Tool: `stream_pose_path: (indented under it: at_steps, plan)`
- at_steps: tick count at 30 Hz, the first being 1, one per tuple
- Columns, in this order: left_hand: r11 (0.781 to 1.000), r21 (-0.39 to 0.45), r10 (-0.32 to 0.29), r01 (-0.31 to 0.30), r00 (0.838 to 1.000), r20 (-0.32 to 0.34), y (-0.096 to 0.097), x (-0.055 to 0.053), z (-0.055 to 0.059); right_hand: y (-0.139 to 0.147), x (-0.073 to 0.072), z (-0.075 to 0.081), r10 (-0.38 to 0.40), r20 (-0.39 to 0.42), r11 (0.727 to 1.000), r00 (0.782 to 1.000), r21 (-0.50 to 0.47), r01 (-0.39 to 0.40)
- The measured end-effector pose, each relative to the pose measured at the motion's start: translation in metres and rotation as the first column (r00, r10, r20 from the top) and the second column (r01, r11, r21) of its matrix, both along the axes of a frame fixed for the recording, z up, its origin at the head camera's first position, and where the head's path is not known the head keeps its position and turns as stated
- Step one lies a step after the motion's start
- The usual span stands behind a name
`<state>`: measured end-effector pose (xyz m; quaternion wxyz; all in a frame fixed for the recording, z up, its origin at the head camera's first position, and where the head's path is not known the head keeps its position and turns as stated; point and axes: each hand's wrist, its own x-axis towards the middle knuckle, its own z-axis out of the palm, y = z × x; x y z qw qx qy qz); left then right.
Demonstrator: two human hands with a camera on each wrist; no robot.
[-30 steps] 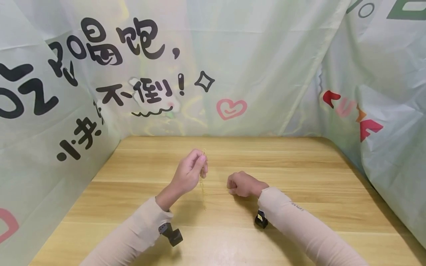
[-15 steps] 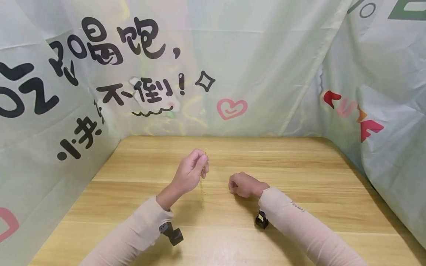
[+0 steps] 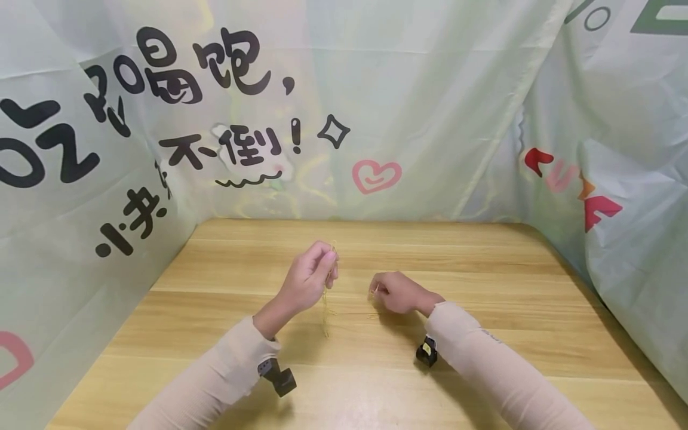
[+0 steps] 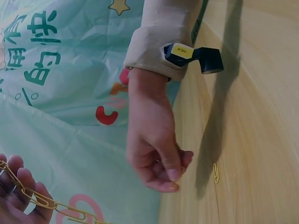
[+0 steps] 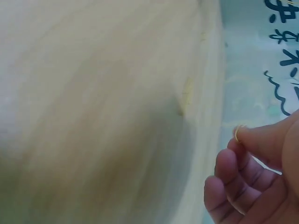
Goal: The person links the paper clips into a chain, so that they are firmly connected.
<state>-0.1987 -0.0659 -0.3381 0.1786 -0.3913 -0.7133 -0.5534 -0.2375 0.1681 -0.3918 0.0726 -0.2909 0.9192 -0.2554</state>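
Between thumb and fingers my left hand (image 3: 307, 276) grips a chain of linked yellow paper clips (image 3: 325, 301), which hangs down past the palm. In the left wrist view the chain's links (image 4: 41, 200) cross the left fingers (image 4: 28, 179). My right hand (image 3: 400, 292), a little to the right and just above the table, pinches a single yellow paper clip (image 5: 237, 133) between thumb and forefinger. Most of that clip is hidden by the fingertips. Below the right hand a loose paper clip (image 4: 216, 173) lies on the wood.
The wooden table (image 3: 484, 358) spreads around both hands. Printed fabric (image 3: 430, 107) closes off its back and both sides. Each wrist carries a small black camera, one on the left sleeve (image 3: 276, 377) and one on the right (image 3: 426, 352).
My right hand has lifted slightly from the table and moved a little right, now with a paper clip in its fingertips. The left hand has barely moved; the chain still hangs from it.
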Motion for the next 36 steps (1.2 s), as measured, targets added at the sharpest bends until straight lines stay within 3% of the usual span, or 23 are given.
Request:
stream_pose_path:
  at_steps: [6, 14, 25, 31, 36]
  plan:
    - [1.000, -0.001, 0.004, -0.004, 1.000, 0.010, 0.000, -0.001, -0.001, 0.003, 0.002, 0.013, 0.014, 0.024, 0.987, 1.000, -0.160, -0.010]
    - [1.000, -0.006, 0.012, -0.012, 1.000, 0.012, 0.001, -0.004, -0.006, 0.004, 0.006, 0.029, 0.024, 0.067, 0.944, 0.997, -0.330, -0.001]
    - [0.998, -0.051, 0.046, -0.044, 0.998, 0.035, 0.002, -0.004, -0.008, 0.001, 0.011, 0.044, 0.044, 0.081, 0.894, 0.996, -0.448, -0.002]
    - [0.993, -0.094, 0.075, -0.069, 0.995, 0.062, 0.002, -0.002, -0.008, -0.003, 0.015, 0.050, -0.006, -0.027, 0.880, 1.000, -0.476, -0.008]
    - [0.990, -0.123, 0.079, -0.071, 0.995, 0.063, 0.003, -0.001, -0.008, -0.010, 0.020, 0.057, -0.048, -0.143, 0.855, 0.988, -0.517, -0.034]
